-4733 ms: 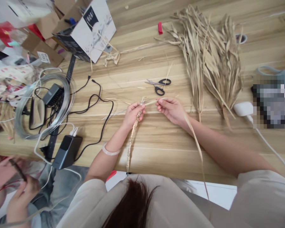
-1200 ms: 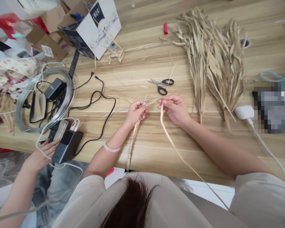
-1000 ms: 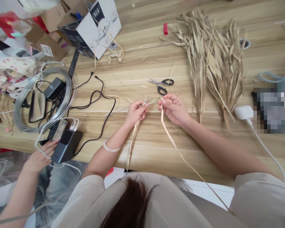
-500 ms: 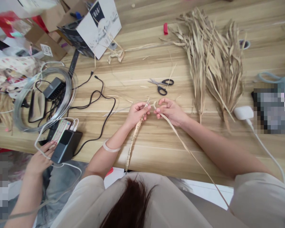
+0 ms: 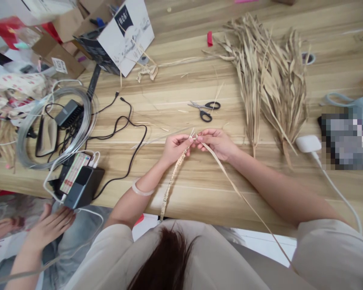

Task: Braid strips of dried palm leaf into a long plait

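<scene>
Between the thumb and fingers of my left hand is the top end of a pale braided cord, which hangs down toward my lap. Thin white ends stick up above that grip. My right hand pinches a flat straw-coloured strip close to the cord's tip, and the strip's long tail runs down to the right across my body. The fingertips of both hands nearly meet. Black-handled scissors lie on the table just beyond my hands, their blades pointing left.
Bundles of dried leaves lie to the right, beside a white charger. At left are a coil of clear tubing, black cables and a power block. A white box stands behind. Another person's hand is at lower left.
My right hand has moved left, closer to my left hand, and the strip's loop at the cord has drawn in. The other person's hand has slid down off the power strip.
</scene>
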The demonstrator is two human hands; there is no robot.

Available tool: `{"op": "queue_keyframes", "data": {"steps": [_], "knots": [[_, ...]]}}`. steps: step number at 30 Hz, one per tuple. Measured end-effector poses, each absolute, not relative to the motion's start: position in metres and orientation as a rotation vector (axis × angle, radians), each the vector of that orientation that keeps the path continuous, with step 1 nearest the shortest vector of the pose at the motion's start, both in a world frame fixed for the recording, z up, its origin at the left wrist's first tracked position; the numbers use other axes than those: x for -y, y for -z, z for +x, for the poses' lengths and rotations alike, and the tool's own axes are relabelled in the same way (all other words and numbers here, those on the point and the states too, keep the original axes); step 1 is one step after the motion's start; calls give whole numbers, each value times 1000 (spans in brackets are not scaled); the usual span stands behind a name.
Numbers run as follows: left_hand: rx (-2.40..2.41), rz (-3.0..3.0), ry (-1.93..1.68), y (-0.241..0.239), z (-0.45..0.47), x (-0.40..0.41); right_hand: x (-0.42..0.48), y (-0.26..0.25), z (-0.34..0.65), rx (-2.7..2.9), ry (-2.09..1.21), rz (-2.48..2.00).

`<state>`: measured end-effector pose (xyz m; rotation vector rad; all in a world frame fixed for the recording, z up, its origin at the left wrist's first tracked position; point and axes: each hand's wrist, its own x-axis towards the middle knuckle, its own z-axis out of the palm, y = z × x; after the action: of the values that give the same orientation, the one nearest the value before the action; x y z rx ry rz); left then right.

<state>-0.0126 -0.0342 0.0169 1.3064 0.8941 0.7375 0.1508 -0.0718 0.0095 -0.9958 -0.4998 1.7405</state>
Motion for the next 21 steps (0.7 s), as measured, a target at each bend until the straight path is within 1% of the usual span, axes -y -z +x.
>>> {"op": "queue_keyframes", "data": {"steps": [5, 8, 14, 18, 21], "knots": [[-942, 1341, -798, -20, -12, 38, 72, -11, 150, 488, -1738, -1044], [-911, 1403, -752, -18, -15, 38, 73, -9, 148, 527, -1683, -1055], [-913, 1685, -607, -13, -22, 34, 76, -5, 144, 735, -1430, -1166], [-944, 1819, -583, -15, -23, 34, 75, -3, 145, 779, -1396, -1179], [-956, 1764, -566, -16, -22, 35, 75, -3, 145, 796, -1371, -1194]]}}
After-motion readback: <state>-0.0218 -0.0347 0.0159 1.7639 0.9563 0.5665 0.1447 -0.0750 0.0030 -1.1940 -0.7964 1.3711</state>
